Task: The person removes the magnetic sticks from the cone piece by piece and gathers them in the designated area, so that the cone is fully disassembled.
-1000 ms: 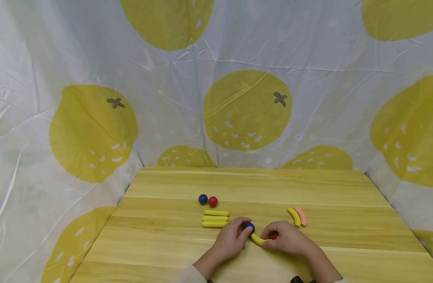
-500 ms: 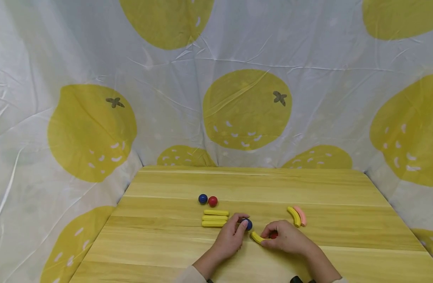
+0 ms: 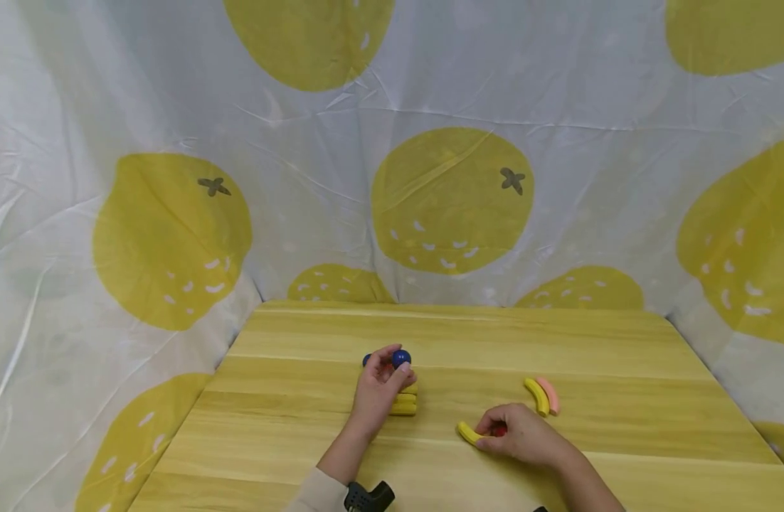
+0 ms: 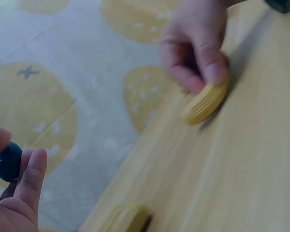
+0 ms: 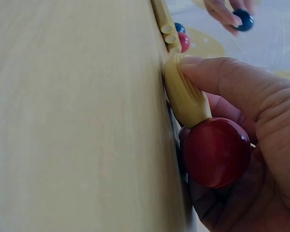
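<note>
In the head view my left hand pinches a shiny blue ball between thumb and fingers, held up off the wooden table. My right hand, farther right and low at the tabletop, pinches a curved yellow rod. A red ball touches the near end of that rod in the right wrist view, under my palm; the head view shows only a bit of it. The rod's other end is bare, pointing left. The left wrist view also has the blue ball at its left edge.
Several straight yellow rods lie side by side, partly behind my left hand. Another blue ball and a second red ball sit near them. To the right lie a curved yellow rod and a pink one. Lemon-print cloth surrounds the table.
My left hand has drawn the blue ball away from the yellow rod's end, then carried it up and left above the straight rods. The right hand stays put, gripping the curved rod.
</note>
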Action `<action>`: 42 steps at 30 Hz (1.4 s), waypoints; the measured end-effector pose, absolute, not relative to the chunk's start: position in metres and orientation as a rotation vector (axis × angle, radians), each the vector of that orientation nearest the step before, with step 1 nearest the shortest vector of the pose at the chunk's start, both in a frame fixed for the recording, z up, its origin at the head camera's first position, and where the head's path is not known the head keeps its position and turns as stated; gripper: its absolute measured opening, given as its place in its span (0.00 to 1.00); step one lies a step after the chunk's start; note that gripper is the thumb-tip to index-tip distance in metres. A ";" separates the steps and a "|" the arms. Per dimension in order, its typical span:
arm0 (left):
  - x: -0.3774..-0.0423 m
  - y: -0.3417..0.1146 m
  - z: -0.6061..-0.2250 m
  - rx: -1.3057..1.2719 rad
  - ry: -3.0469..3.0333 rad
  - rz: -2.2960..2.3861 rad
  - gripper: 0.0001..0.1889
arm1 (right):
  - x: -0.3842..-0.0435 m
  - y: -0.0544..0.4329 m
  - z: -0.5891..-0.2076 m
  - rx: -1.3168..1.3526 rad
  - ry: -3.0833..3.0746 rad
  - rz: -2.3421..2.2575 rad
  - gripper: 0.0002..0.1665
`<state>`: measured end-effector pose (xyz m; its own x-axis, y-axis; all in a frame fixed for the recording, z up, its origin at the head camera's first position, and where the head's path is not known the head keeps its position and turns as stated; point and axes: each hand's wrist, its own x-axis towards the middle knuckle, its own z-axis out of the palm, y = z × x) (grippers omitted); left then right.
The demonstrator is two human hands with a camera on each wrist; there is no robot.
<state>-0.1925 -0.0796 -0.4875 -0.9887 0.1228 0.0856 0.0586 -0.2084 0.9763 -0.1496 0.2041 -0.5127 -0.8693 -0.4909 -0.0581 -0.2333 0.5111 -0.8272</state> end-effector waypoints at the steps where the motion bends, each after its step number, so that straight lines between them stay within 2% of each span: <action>1: -0.196 -0.086 -0.487 0.208 1.973 2.418 0.23 | -0.149 0.204 -0.513 -0.607 2.470 -1.290 0.06; 6: -0.211 -0.122 -0.486 0.085 2.277 2.362 0.22 | -0.147 0.204 -0.513 -0.598 2.478 -1.290 0.06; 11: -0.223 -0.152 -0.496 -0.109 2.648 2.049 0.22 | -0.148 0.202 -0.510 -0.596 2.492 -1.280 0.06; 15: -0.229 -0.164 -0.508 -0.168 2.782 1.871 0.21 | -0.148 0.201 -0.510 -0.610 2.513 -1.265 0.06; 27: -0.235 -0.169 -0.530 -0.192 2.973 1.571 0.18 | -0.149 0.200 -0.511 -0.588 2.530 -1.255 0.08; 37: -0.234 -0.168 -0.532 -0.171 3.006 1.484 0.19 | -0.149 0.200 -0.511 -0.595 2.511 -1.288 0.09; 42: -0.234 -0.168 -0.533 -0.155 3.020 1.503 0.18 | -0.149 0.200 -0.512 -0.657 2.535 -1.314 0.16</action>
<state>-0.2335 -0.1675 -0.5327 -0.9683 -0.1846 0.1684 0.0231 0.6049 0.7960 -0.1491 0.2004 -0.5120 -0.8783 -0.4778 0.0168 -0.2892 0.5030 -0.8145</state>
